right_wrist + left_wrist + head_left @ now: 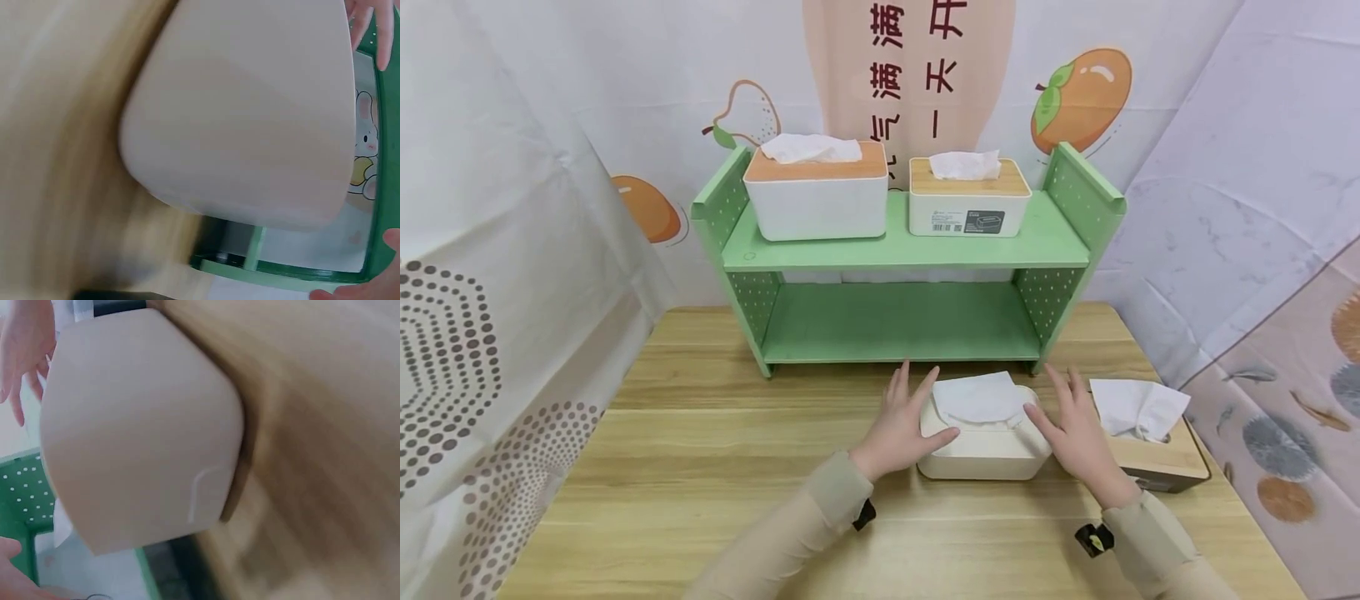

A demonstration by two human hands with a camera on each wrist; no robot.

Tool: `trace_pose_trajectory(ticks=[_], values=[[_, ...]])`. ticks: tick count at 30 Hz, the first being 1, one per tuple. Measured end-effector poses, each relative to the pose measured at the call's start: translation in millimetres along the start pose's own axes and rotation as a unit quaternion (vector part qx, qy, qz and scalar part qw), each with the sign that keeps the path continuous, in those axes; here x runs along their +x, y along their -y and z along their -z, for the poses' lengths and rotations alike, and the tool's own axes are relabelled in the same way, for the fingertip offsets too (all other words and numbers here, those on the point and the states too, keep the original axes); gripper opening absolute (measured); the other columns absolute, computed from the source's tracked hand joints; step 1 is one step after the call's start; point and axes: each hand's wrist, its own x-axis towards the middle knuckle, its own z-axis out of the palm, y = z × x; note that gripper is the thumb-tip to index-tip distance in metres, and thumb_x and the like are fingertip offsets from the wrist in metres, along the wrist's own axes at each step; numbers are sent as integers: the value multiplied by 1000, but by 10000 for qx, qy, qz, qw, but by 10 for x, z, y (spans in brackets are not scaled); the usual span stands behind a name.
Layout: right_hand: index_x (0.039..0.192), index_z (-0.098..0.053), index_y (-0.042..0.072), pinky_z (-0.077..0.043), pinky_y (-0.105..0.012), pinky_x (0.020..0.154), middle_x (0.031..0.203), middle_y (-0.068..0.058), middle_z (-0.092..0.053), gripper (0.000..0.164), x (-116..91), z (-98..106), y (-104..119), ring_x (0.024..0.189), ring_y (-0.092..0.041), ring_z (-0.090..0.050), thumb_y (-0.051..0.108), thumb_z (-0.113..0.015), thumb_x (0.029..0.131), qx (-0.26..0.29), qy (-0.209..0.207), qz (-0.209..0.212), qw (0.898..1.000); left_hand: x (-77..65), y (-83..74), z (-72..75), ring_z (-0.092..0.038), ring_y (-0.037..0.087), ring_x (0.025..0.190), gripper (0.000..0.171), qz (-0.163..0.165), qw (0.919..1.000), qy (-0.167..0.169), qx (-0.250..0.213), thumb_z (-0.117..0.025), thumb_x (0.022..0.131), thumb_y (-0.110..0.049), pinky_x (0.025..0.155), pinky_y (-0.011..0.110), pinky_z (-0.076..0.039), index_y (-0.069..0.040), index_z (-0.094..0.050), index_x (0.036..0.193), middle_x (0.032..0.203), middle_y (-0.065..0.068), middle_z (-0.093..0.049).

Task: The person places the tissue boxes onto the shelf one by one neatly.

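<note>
– Where to find the cream tissue box (985,467)?
– On the wooden table (700,467), between left hand (898,433) and right hand (1078,433).
– Clenched or loose?
– Loose, both spread and uncurled; cannot tell about contact. Press both ends evenly, clear of the wood-lidded tissue box (1176,452) and green shelf rack (902,321).

I see a cream tissue box (981,467), a green shelf (902,321) at twelve o'clock, a tan wood-grain worktop (715,450), and brown-dotted white cloth (445,225) at nine.
</note>
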Motion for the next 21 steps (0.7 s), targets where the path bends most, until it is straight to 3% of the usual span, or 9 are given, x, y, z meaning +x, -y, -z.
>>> trace_pose_trajectory(ticks=[5, 10, 15, 21], values=[[150, -16, 4, -18, -75, 97, 149, -38, -5, 74, -99, -18, -66, 134, -59, -10, 37, -53, 95, 346, 500, -316, 9976, -47, 22, -131, -2, 46, 143, 96, 292, 9981, 275, -471, -66, 81, -57, 105, 64, -28, -25, -11, 154, 157, 22, 5], [148, -20, 0, -18, -74, 99, 149, -38, -8, 76, -166, -92, -104, 135, -57, -10, 36, -57, 93, 445, 598, -467, 9961, -67, 86, -275, -3, 45, 143, 102, 503, 9942, 455, -829, -73, 76, -52, 104, 62, -31, -24, -13, 153, 156, 27, 1], [146, -20, -7, -17, -70, 103, 148, -36, -17, 79, -203, -164, -146, 136, -54, -13, 34, -59, 91, 623, 732, -541, 9939, -80, 148, -352, -7, 45, 142, 101, 571, 9918, 525, -1014, -74, 76, -49, 104, 63, -29, -23, -15, 153, 154, 31, -2], [148, -14, -5, -20, -66, 105, 151, -32, -16, 90, -228, -215, -170, 137, -51, -17, 35, -66, 87, 876, 934, -711, 9892, -83, 193, -381, -22, 44, 140, 96, 493, 9899, 497, -1235, -74, 78, -44, 106, 56, -33, -24, -18, 153, 154, 29, -6]])
